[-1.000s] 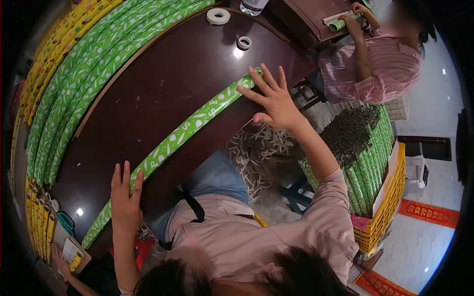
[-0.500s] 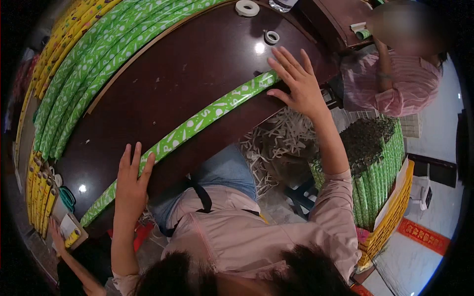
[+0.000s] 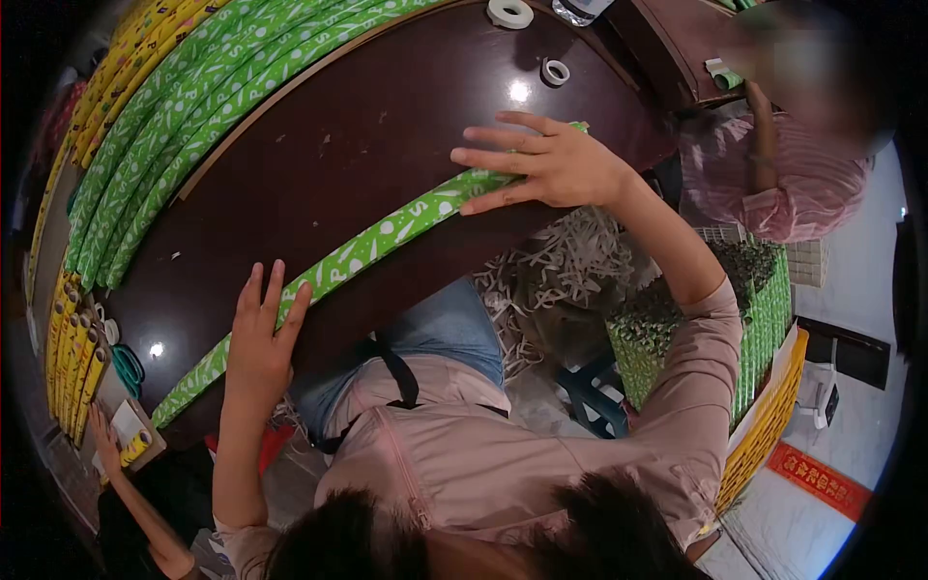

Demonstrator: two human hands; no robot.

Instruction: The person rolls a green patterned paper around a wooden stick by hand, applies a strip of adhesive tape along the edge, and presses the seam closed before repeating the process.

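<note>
A long, slim roll of green wrapping paper point(image 3: 362, 253) with white printed shapes and letters lies slantwise across the dark table. My left hand point(image 3: 261, 338) rests over its lower left part, fingers stretched out and spread. Toward the other end, my right hand point(image 3: 556, 164) lies flat across the roll, with fingers spread and pointing left. Part of the roll is hidden under each palm, and its far tip shows just beyond my right hand. Neither hand is wrapped round it.
The dark table point(image 3: 290, 184) carries a small tape roll point(image 3: 556, 72), a larger tape roll point(image 3: 509, 13) and teal-handled scissors point(image 3: 128, 367). Green rolls point(image 3: 184, 145) line the far edge; yellow rolls point(image 3: 72, 358) lie left. A co-worker's hand point(image 3: 102, 440) is lower left; another person's pink sleeve point(image 3: 793, 203) is right.
My right hand has moved left and inward along the roll, turning so its fingers point left. My left hand stays nearly in place. The view has shifted slightly.
</note>
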